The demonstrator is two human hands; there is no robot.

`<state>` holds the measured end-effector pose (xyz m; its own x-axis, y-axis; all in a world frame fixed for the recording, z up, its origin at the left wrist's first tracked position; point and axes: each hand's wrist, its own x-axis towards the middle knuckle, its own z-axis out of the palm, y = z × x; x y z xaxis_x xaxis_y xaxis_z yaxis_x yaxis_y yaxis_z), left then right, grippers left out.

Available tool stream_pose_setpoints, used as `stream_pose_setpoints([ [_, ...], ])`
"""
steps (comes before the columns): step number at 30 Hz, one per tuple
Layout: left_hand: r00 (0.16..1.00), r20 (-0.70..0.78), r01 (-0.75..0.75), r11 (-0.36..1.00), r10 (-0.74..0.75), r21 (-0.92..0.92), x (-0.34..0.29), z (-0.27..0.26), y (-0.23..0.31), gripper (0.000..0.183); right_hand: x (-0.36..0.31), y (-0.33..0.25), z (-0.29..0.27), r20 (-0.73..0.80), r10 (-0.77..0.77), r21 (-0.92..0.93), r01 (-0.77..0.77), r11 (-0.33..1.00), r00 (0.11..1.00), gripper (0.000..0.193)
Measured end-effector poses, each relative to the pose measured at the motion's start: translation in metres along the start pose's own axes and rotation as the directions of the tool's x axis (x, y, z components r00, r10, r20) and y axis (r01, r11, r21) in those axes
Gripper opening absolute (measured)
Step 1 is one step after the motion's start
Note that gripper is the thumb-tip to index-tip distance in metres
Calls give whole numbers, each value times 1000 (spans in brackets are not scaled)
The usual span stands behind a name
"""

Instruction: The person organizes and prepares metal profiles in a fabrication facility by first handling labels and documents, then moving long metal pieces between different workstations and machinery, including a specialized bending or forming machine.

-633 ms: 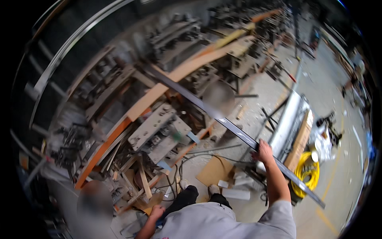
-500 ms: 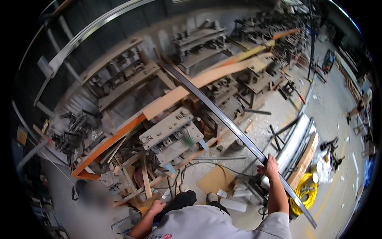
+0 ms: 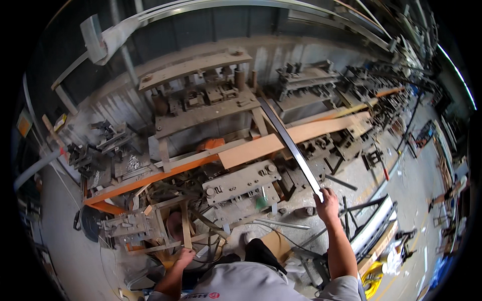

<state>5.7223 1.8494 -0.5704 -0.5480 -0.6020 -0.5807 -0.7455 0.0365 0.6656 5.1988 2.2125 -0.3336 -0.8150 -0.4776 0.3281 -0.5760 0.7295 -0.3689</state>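
Observation:
My right hand [image 3: 329,204], arm stretched forward, is closed on a long, narrow metal bar [image 3: 291,145] with a dark glossy face and light edges. The bar slants away to the upper left, its far end by the rack of metal tooling. Its near part runs behind my forearm and is mostly hidden. My left hand [image 3: 185,256] is held low at my left side with curled fingers; I see nothing in it. In the view it overlaps the lower end of a wooden strip [image 3: 186,226]; contact between them is unclear.
An orange-framed rack [image 3: 150,176] carries a long tan board [image 3: 301,135] and dusty metal die sets [image 3: 241,186]. Scrap wood and cables lie around my feet. To the right are a long carton [image 3: 377,251], a yellow hose coil [image 3: 371,281] and a dark metal stand [image 3: 364,205].
My view has turned to the left, so the rack appears farther right. The bar lies at a steeper angle, still in my right hand. My left hand stays low and curled.

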Motion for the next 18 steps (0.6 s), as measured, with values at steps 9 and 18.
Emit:
stream_pose_setpoints([
  [9,1000,-6,24,890,-24,455,-18,31,-44,9,252,-262,107,-107,-693,278,690,668,713,10],
  [18,987,-164,101,785,0,611,-116,109,-44,17,387,-404,213,158,-596,-28,606,795,788,40],
])
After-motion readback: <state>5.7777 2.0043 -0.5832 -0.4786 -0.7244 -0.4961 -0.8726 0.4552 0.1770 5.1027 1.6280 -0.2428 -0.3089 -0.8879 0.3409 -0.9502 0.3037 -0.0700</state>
